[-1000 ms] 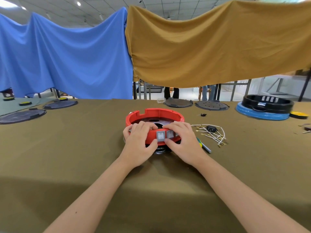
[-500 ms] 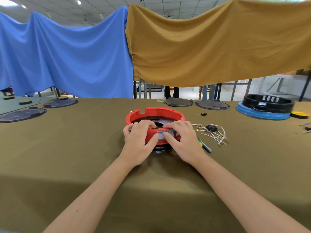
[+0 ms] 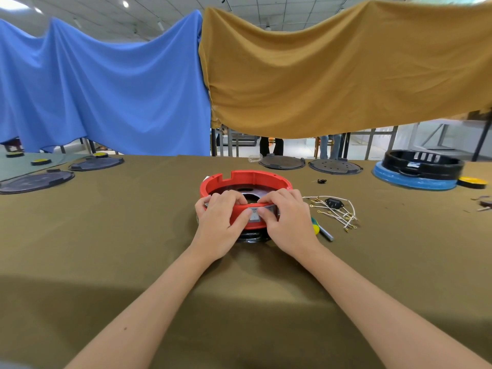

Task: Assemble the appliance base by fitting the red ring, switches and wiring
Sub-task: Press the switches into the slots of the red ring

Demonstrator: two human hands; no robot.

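Both the left hand (image 3: pixel 222 222) and the right hand (image 3: pixel 288 222) grip the red ring (image 3: pixel 247 179), thumbs pressing the switches (image 3: pixel 255 215), which may jam crooked if pushed unevenly.

No readable text, brand, number or sign in the head view. The grey switches (image 3: pixel 257 214) set in the near wall of the red ring (image 3: pixel 246 179) carry faint marks, too small and partly covered by the thumbs to make out. The black ring housing (image 3: pixel 423 164) at the far right of the worktop (image 3: pixel 106 235) shows a pale patch that may be a label; nothing on it resolves. The black connector (image 3: pixel 334 203) among the loose wires bears no legible marking. Blue and ochre hanging cloths are plain.
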